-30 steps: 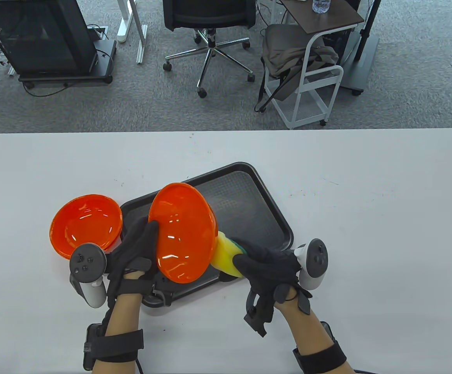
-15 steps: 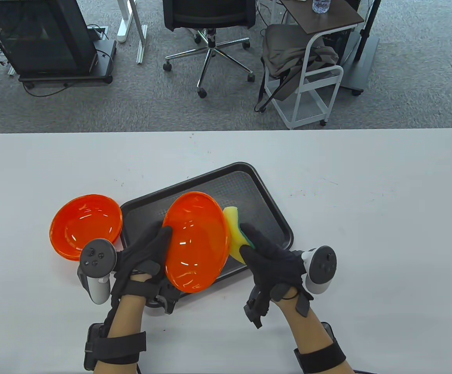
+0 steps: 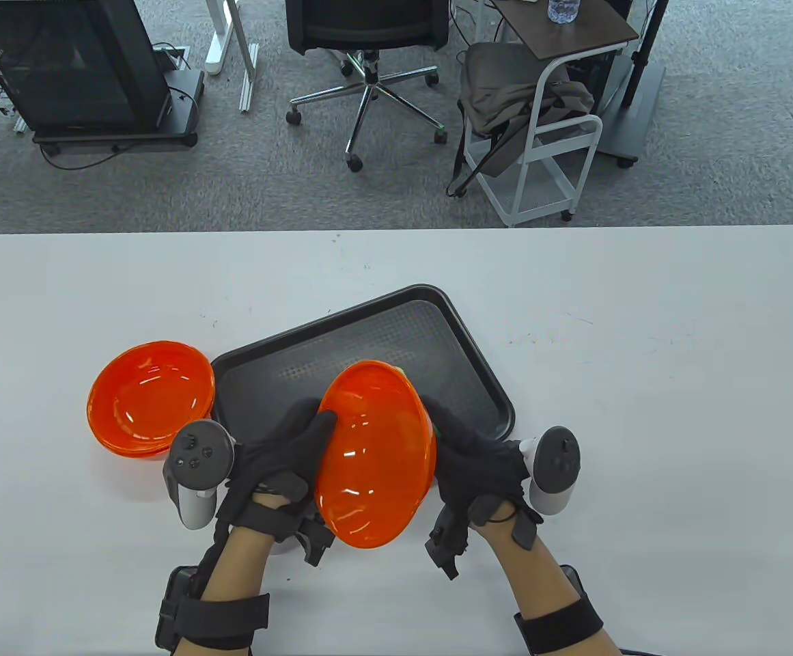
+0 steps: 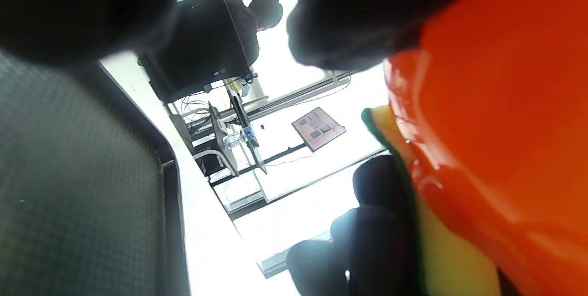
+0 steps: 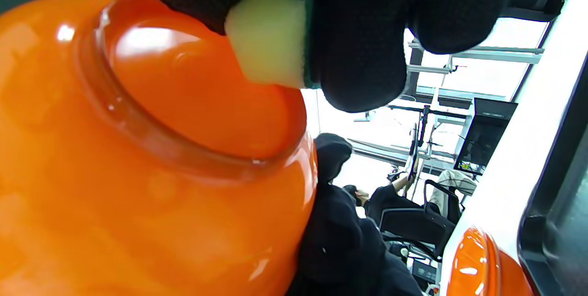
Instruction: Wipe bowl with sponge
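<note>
My left hand (image 3: 287, 451) grips the left rim of an orange bowl (image 3: 374, 454), holding it tilted on its side above the near edge of the black tray (image 3: 451, 355). My right hand (image 3: 468, 454) holds a yellow and green sponge (image 5: 268, 43) and presses it against the bowl's outer underside (image 5: 193, 103). In the table view the bowl hides the sponge. In the left wrist view the sponge (image 4: 455, 259) lies between the bowl (image 4: 500, 116) and my right fingers (image 4: 367, 236).
A stack of orange bowls (image 3: 150, 400) sits on the white table (image 3: 642, 342) left of the tray. The table's near edge is close under my wrists. Chairs and a cart stand beyond the far edge.
Both hands and the bowl moved right and toward me. The sponge slid from the bowl's right edge to behind it, out of the table view.
</note>
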A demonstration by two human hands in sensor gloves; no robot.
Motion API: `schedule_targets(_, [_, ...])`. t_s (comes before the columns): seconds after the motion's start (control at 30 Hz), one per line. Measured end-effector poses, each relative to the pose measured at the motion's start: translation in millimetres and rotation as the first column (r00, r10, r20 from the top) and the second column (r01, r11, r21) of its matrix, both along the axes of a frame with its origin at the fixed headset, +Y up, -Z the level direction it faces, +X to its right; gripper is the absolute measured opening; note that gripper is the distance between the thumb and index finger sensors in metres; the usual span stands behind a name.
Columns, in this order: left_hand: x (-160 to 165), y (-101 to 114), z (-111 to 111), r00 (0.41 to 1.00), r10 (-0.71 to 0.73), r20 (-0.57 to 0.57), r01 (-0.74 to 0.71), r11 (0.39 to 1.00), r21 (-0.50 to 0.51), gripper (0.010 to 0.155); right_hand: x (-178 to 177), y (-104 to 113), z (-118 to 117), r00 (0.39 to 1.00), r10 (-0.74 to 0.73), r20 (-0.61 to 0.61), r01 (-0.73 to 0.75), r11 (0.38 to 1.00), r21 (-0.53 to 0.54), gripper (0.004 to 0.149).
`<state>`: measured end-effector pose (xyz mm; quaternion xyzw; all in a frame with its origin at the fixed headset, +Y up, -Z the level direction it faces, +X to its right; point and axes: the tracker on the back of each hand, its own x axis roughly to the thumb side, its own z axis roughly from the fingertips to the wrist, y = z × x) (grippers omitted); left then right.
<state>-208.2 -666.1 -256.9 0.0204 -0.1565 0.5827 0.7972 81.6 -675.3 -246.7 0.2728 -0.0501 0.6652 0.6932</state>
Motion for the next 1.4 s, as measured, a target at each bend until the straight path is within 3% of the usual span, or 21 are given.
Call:
schedule_targets(0.2, [-1.4, 1.0, 2.1, 0.999, 0.024, -0.035, -0.024, 1.0, 0.0, 0.052, -10.0, -6.0, 0.6, 0.997, 0.001, -0.077, -0.005, 0.998, -0.055, 0.051])
schedule_targets(0.53, [-19.4, -2.8, 0.1, 0.986, 0.066, -0.153, -0.069, 0.998, -0.015, 0.052, -23.8, -4.1, 4.8, 0.98, 0.119, -0.161, -0.122, 0.992, -0.013, 0.051])
schedule_targets(0.73, [-27.0, -6.3, -2.9, 0.982, 0.088, -0.167, -0.097, 0.994, -0.044, 0.052, -25.0, -1.3, 5.8, 0.976, 0.103, -0.192, -0.105, 0.994, -0.001, 0.051])
schedule_targets(1.03, [-30.9, -7.9, -4.1, 0.98, 0.109, -0.17, -0.122, 0.99, -0.068, 0.053, -19.5, 7.1, 6.8, 0.985, 0.014, -0.17, -0.006, 0.999, 0.052, 0.049])
schedule_targets(1.23, [-28.3, -8.0, -4.9, 0.986, 0.059, -0.156, -0.071, 0.995, -0.072, 0.053, -7.7, 9.6, 5.7, 0.992, -0.109, -0.069, 0.112, 0.992, 0.054, 0.049])
schedule_targets(1.4, [-15.5, -6.3, -2.9, 0.996, 0.049, -0.081, -0.056, 0.995, -0.078, 0.053, -6.5, 7.5, 6.3, 0.998, -0.058, -0.025, 0.06, 0.996, 0.062, 0.048])
